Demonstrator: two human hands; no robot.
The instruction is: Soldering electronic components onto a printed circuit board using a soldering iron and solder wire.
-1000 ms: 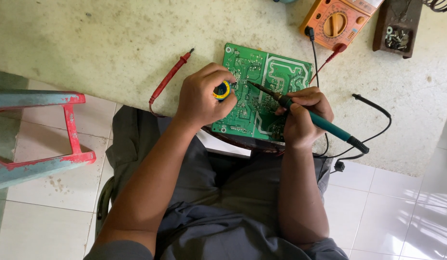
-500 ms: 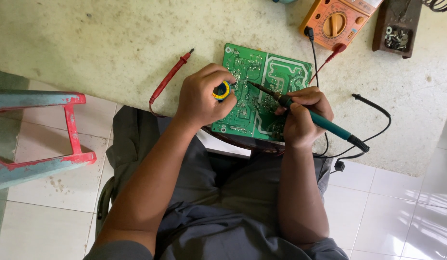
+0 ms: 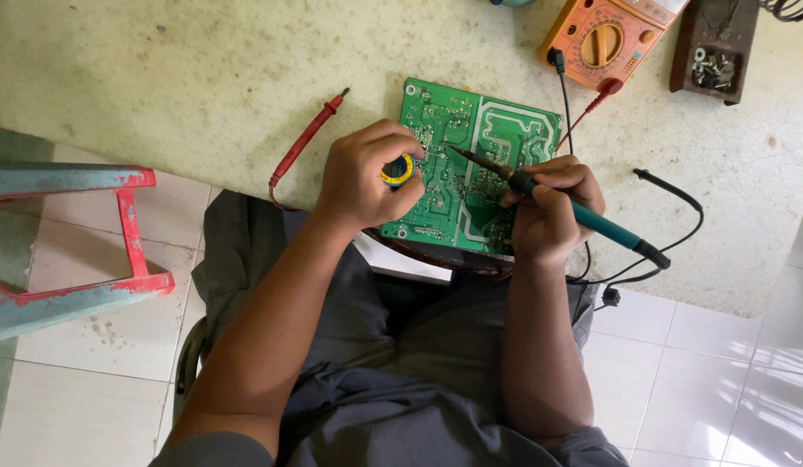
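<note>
Both grips unchanged: right hand [image 3: 553, 212] pinches soldering iron [image 3: 583, 214], left hand [image 3: 363, 177] yellow-blue spool [image 3: 397, 169].

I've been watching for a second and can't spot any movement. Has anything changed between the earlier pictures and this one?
Nothing visibly changed. The left hand holds the small yellow and blue spool at the green circuit board as before, and the right hand keeps the soldering iron with its tip on the board. The red probe and the orange multimeter lie where they were on the table.
</note>
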